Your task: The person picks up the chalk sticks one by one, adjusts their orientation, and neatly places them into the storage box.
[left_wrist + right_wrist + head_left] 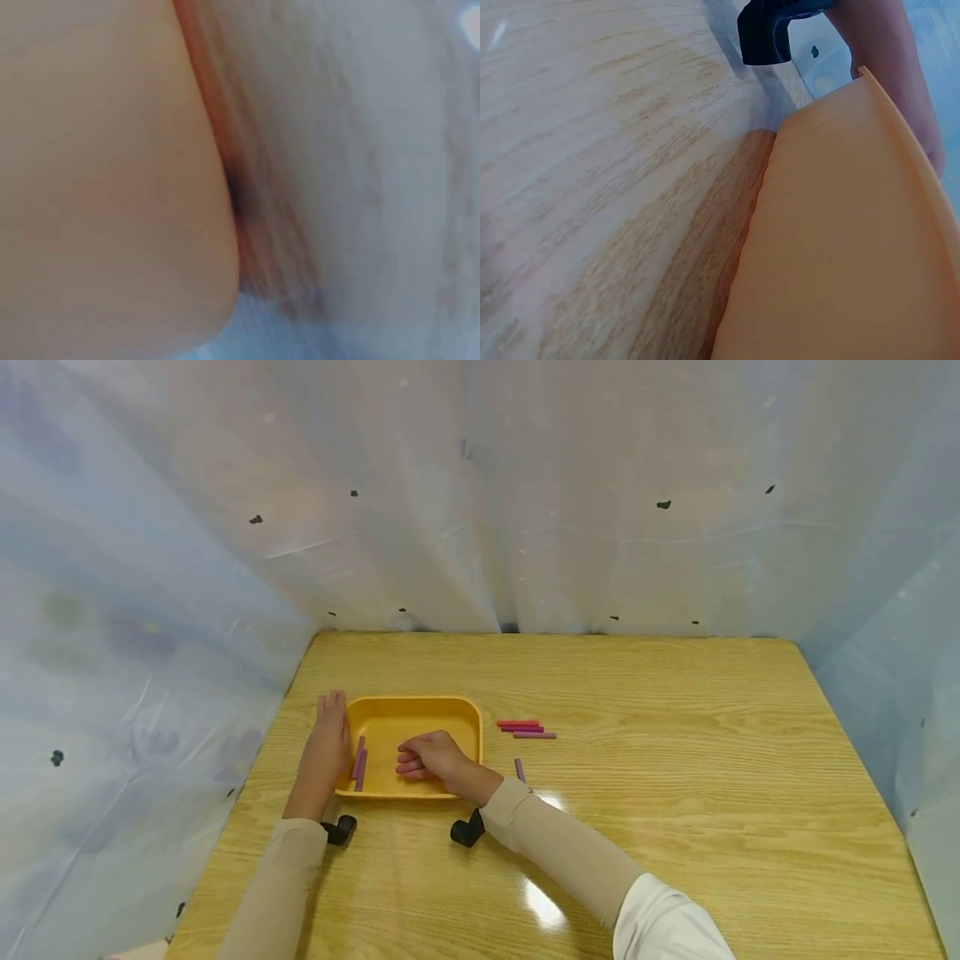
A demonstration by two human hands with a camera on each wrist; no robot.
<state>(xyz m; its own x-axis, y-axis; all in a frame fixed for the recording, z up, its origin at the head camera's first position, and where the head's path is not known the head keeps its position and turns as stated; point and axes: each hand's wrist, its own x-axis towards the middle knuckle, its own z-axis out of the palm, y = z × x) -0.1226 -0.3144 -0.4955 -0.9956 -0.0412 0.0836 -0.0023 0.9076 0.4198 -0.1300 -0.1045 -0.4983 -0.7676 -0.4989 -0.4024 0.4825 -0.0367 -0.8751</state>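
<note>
A yellow tray [405,700] stands at the left of the wooden table. My left hand [327,743] lies along its left side with straight fingers touching the rim. Inside, my right hand [435,756] hovers over the tray floor, fingers bent inward; I cannot tell whether they hold anything. Two purple sticks [360,768] lie in the tray by its left wall. To the right of the tray, a red stick [517,723], a dark purple stick [522,729] and a mauve stick [536,736] lie together. Another purple stick [520,769] shows beside my right wrist.
The wooden table [675,760] extends far to the right. Pale plastic sheeting [570,527] hangs behind and at both sides. Black wrist camera mounts [467,832] sit under my wrists. The right wrist view shows the tray's outer wall [840,225] close up.
</note>
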